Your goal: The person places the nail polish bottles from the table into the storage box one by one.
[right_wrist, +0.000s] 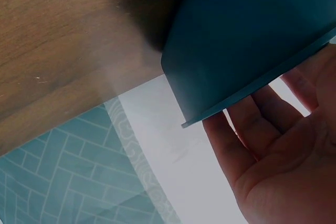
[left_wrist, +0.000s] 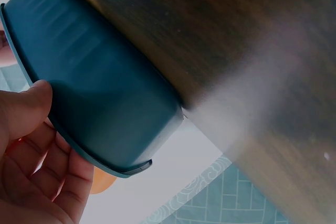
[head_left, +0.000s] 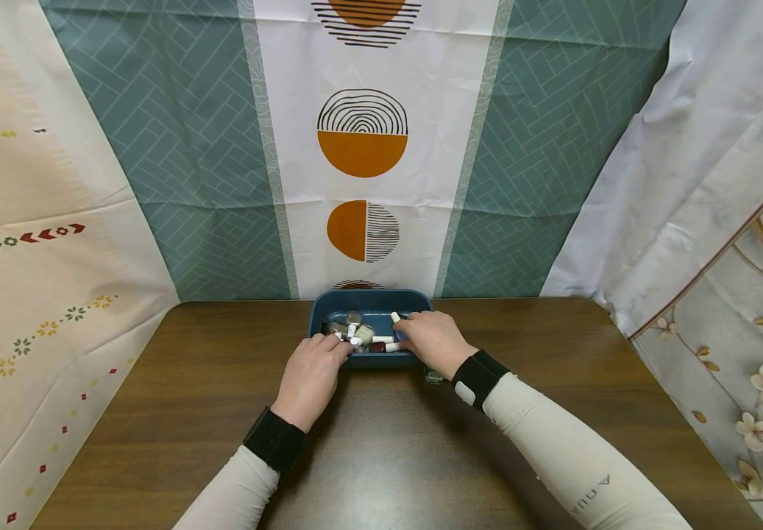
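A dark blue plastic bin (head_left: 374,361) stands at the table's far edge, with several small nail polish bottles (head_left: 364,335) jumbled inside. My left hand (head_left: 311,372) holds its front left rim; in the left wrist view the thumb (left_wrist: 39,100) lies against the outer wall and the fingers bend behind the rim. My right hand (head_left: 435,340) reaches over the right side, its fingertips around a white-capped nail polish bottle (head_left: 396,317) with a bluish body. In the right wrist view the bin's wall (right_wrist: 252,40) hides those fingertips.
A glittery glass bottle (head_left: 433,376) with a white cap lies on the brown wooden table (head_left: 381,456), just outside the bin's front right corner, under my right wrist. A patterned cloth (head_left: 361,243) hangs directly behind the bin.
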`<act>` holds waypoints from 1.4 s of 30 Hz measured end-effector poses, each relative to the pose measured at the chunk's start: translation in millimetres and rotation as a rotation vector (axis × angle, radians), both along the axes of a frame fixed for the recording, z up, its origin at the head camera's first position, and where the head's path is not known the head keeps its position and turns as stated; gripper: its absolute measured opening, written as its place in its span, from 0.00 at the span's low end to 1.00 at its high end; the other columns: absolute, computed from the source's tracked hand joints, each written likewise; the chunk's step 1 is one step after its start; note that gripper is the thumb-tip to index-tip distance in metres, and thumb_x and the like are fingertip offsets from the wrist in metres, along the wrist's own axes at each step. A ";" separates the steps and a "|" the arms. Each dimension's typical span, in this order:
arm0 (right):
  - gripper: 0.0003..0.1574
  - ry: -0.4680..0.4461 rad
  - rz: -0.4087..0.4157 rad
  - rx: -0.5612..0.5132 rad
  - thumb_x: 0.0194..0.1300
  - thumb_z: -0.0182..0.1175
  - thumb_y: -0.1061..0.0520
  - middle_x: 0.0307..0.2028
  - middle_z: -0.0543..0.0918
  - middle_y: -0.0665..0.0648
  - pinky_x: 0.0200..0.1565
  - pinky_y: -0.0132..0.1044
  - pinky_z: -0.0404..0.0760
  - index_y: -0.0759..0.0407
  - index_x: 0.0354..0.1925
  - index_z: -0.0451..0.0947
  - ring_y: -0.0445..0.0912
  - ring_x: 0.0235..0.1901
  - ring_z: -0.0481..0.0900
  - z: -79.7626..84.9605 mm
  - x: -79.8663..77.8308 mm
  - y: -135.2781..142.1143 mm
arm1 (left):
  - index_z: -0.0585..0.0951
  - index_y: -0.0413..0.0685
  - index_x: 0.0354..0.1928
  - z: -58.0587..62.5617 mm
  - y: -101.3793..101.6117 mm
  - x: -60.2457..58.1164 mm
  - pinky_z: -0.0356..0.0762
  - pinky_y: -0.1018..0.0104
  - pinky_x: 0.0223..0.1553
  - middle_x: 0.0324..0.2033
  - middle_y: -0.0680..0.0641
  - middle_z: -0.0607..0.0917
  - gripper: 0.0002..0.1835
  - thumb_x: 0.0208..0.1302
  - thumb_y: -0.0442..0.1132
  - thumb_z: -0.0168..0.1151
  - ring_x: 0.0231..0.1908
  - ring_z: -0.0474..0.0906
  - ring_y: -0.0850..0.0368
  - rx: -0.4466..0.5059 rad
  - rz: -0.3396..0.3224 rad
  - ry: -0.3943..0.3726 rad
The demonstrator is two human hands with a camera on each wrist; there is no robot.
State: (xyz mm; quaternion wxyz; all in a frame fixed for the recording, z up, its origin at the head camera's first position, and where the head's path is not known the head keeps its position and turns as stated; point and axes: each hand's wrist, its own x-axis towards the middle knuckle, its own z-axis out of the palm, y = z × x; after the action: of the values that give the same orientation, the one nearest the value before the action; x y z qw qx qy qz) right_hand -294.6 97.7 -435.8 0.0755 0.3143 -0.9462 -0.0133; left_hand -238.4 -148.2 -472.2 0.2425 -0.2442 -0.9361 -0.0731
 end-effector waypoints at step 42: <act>0.24 -0.042 -0.017 0.022 0.65 0.66 0.49 0.48 0.86 0.53 0.45 0.40 0.79 0.52 0.58 0.82 0.47 0.42 0.82 4.5 0.9 -3.0 | 0.87 0.49 0.46 0.5 0.0 0.0 0.73 0.62 0.45 0.37 0.52 0.83 0.10 0.65 0.35 0.66 0.39 0.75 0.55 0.004 -0.001 0.006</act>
State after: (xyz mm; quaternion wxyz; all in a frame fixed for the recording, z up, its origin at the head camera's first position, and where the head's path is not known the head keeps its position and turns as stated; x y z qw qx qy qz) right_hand -293.7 94.7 -431.2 0.0522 0.3074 -0.9500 -0.0176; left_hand -238.4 -148.2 -471.7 0.2456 -0.2446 -0.9351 -0.0743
